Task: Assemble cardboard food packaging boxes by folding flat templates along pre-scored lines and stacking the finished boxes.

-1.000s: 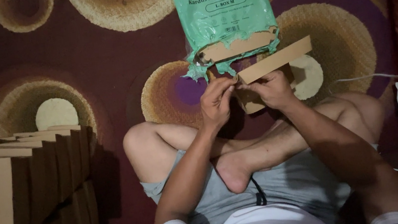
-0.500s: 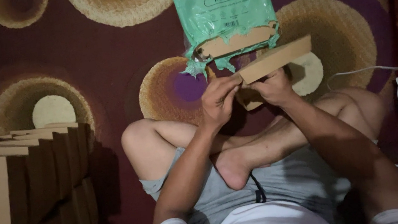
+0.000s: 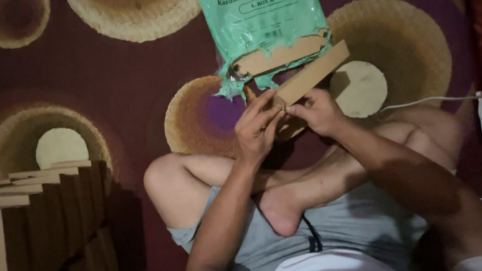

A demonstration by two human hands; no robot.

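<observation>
Head view. I see my left hand point(image 3: 257, 128) and right hand point(image 3: 319, 112) both closed on a flat cardboard piece point(image 3: 307, 78), held above my crossed legs over the patterned carpet point(image 3: 123, 76). Just beyond it lies a torn green plastic bag point(image 3: 264, 22); stacked cardboard boxes point(image 3: 26, 235) stand at left.

Stacked brown cartons point(image 3: 27, 241), torn green plastic pack point(image 3: 264, 22), patterned carpet point(image 3: 123, 76), white cable point(image 3: 433, 101)

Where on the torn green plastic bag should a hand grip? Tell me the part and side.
Grip the green plastic bag at its intact upper part, coming from its left edge. It lies flat on the carpet; the ragged near end is open, with flat cardboard showing.
</observation>
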